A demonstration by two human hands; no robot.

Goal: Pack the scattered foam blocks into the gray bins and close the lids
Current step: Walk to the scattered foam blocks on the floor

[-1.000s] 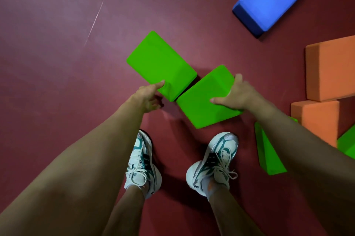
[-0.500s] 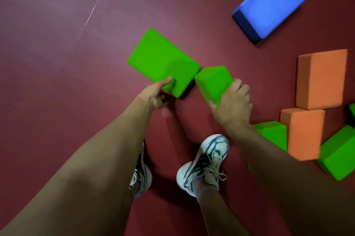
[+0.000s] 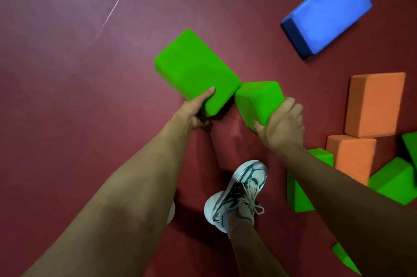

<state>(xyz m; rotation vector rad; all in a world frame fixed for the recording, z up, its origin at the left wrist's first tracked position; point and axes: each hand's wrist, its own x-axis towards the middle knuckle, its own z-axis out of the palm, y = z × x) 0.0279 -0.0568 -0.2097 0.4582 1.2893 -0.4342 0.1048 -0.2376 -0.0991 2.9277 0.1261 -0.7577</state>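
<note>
The right hand point(image 3: 282, 127) has tipped its green foam block point(image 3: 259, 100) up off the floor point(image 3: 90, 96), grip clenched round it. At 9 o'clock, the left hand point(image 3: 194, 109) now pinches the larger green block point(image 3: 194, 69). Both are ready to carry; no bin shows.

The dark red floor point(image 3: 67, 96) carries foam blocks and a white sneaker point(image 3: 237, 195). A blue block point(image 3: 327, 10) lies up and right of the gripped green pair. Right of the grip stand two orange blocks point(image 3: 374, 105), touching each other. Green blocks point(image 3: 297, 195) lie just below the grip, under the right forearm, and at the far right edge. Pale scratches point(image 3: 112, 9) mark the floor up and left.
</note>
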